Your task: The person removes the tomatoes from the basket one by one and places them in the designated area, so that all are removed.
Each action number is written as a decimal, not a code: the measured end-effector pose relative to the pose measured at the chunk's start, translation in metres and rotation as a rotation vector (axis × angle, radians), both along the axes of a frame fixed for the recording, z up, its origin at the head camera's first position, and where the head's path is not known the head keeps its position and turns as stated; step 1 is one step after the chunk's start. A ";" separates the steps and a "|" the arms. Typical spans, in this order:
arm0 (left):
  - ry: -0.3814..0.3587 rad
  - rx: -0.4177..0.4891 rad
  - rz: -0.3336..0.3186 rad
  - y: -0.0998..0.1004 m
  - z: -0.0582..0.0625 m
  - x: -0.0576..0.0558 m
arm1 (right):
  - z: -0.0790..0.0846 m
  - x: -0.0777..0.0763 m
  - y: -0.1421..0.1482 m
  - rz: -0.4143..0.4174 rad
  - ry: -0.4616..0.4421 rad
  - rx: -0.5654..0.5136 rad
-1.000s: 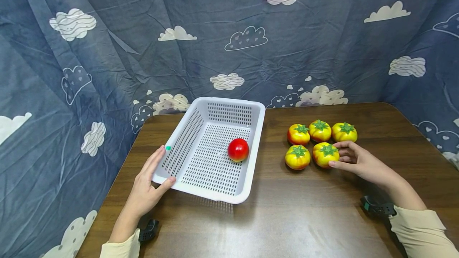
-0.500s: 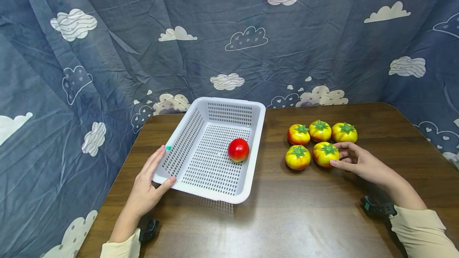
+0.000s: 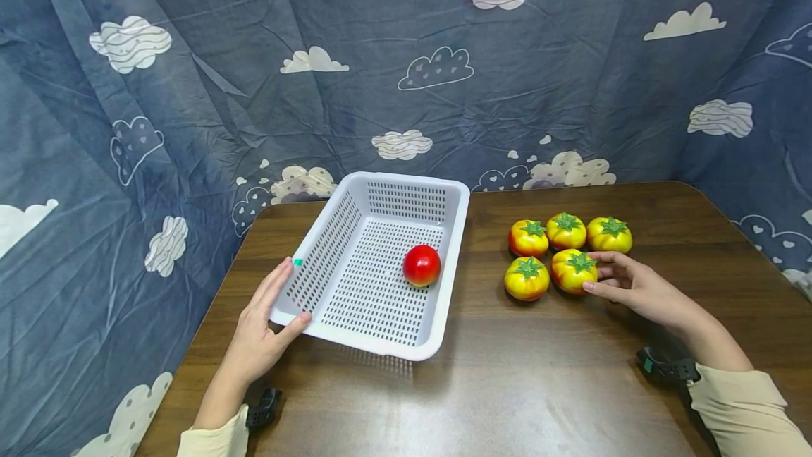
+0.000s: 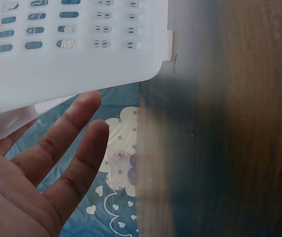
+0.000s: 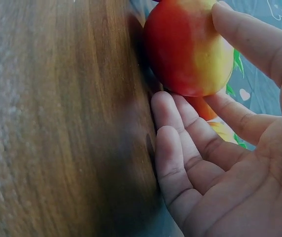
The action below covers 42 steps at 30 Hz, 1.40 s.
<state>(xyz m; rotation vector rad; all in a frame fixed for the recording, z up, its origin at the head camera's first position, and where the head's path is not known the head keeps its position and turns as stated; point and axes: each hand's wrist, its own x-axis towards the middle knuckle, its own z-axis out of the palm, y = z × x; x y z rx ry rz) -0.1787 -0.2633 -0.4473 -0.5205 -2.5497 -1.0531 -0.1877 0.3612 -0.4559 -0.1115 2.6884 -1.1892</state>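
Observation:
A white perforated plastic basket sits on the table's left half, with one round red fruit inside. My left hand spans the basket's near left corner, thumb and fingertips against the rim; two straight fingers show beside its wall. At right, my right hand pinches a yellow-and-red tomato with a green leafy top. In the right wrist view, the thumb lies on one side of this tomato and fingers reach the opposite side.
More tomatoes stand close by: one to the left of the pinched one, and a back row of three, with a left tomato, a middle tomato and a right tomato. A cloud-print blue curtain hangs behind the wooden table.
The tomato at my right hand has shifted very slightly left and away from me, toward its neighbours. My left hand and the basket have stayed put.

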 end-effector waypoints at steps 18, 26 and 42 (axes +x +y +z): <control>-0.015 -0.007 0.009 0.000 0.000 0.000 | -0.001 0.000 0.001 -0.004 -0.007 -0.020; -0.016 -0.004 0.000 0.000 0.000 -0.001 | 0.001 0.002 0.005 -0.015 0.001 -0.052; -0.016 0.000 0.005 0.000 0.000 0.000 | 0.033 -0.009 0.008 -0.107 0.210 -0.019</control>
